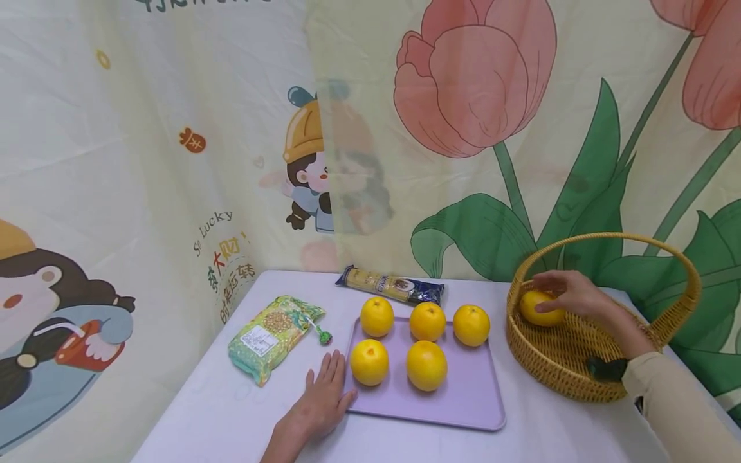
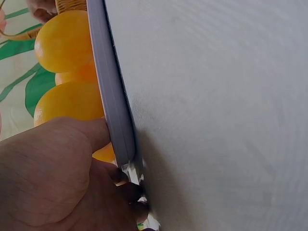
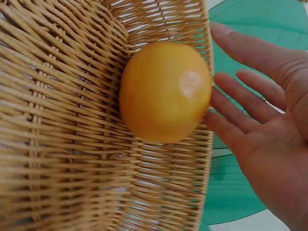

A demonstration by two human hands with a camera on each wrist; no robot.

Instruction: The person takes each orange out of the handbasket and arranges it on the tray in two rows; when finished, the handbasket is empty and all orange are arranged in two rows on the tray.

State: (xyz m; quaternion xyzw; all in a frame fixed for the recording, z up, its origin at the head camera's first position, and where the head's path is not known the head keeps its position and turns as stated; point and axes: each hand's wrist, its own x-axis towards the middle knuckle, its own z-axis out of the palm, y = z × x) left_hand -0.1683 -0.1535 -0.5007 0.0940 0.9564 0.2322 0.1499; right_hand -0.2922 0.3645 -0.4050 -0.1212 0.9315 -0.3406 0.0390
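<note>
A single orange lies at the far left side inside the wicker basket. My right hand hovers over it with spread fingers. In the right wrist view the fingers reach close beside the orange without curling round it. On the white tabletop, my left hand lies flat at the left edge of the lilac tray, its thumb against the rim. Several oranges sit on this tray in two rows. The left wrist view shows the thumb touching the tray wall.
Left of the tray lies a green and yellow packet, with a green-headed lollipop by its right side. Behind the tray is a long pasta packet. The basket's tall handle arches above the right forearm. A printed cloth hangs behind.
</note>
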